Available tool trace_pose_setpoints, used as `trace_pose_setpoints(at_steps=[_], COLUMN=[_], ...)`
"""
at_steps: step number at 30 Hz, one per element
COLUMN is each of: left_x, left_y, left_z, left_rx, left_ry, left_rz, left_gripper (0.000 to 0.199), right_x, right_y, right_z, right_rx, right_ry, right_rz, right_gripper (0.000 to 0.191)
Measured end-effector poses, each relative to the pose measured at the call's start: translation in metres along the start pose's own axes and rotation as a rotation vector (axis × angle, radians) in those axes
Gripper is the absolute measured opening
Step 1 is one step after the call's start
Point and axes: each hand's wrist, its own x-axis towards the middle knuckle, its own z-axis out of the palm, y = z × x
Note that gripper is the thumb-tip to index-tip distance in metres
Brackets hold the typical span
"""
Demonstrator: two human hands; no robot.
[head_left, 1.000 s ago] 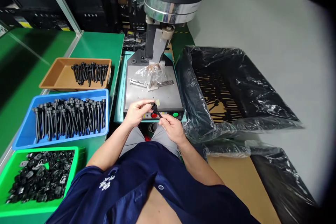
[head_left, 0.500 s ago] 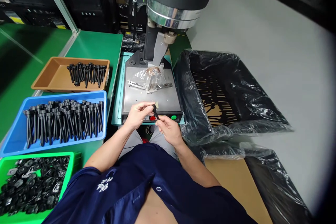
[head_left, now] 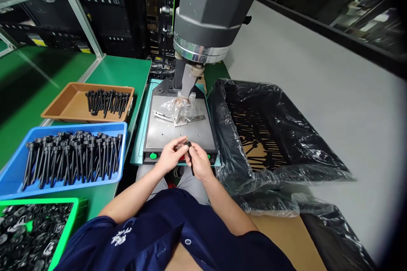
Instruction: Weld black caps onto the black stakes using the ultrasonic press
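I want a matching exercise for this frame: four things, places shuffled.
Things
1. Black rod-shaped piece
2. Blue tray
3. Green bin
4. Black-lined box

Places
A. Right of the metal plate
B. In the picture's lower left corner
C. Held by the left hand and right hand
D. Between the brown tray and thing 3

Pairs: 1-C; 2-D; 3-B; 4-A

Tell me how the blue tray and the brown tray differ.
The blue tray is filled across most of its width with black bolts; the brown tray holds a smaller bunch at its right, its left part bare. The blue tray sits nearer the camera, the brown tray farther back. Both rest on green tabletop.
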Motion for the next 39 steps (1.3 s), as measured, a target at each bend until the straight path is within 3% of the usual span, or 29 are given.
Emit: trace_pose_setpoints(at_steps=[4, 12, 17, 22, 25, 29, 36, 39], left_x=[-0.003, 0.007, 0.033, 0.06, 0.076, 0.091, 0.097, 0.095], left_y=[-0.008, -0.013, 0.01, 0.039, 0.047, 0.051, 0.052, 0.05], left_z=[0.003, -0.008, -0.015, -0.003, 0.002, 0.002, 0.003, 0.002], left_rx=[-0.043, 0.211, 0.099, -0.117, -0.21, -0.172, -0.088, -0.05], left_ry=[0.056, 0.143, 0.299, 0.113, 0.108, 0.187, 0.175, 0.174], left_rz=[0.023, 0.05, 0.075, 0.039, 0.013, 0.084, 0.2, 0.214], left_gripper=[0.052, 0.043, 0.057, 0.074, 0.069, 0.054, 0.047, 0.046], right_x=[0.016, 0.042, 0.08, 0.117, 0.134, 0.145, 0.153, 0.16], right_y=[0.003, 0.02, 0.027, 0.022, 0.018, 0.008, -0.022, -0.034], right_z=[0.006, 0.016, 0.005, 0.0, -0.002, -0.005, -0.007, -0.006], right_rx=[0.121, 0.199, 0.014, -0.089, -0.122, -0.226, -0.657, -0.751], right_ry=[0.092, 0.157, 0.214, 0.276, 0.169, 0.091, 0.282, 0.297], right_rz=[-0.114, -0.142, -0.202, -0.288, -0.269, -0.278, -0.462, -0.525], right_gripper=[0.033, 0.037, 0.037, 0.045, 0.05, 0.042, 0.037, 0.035])
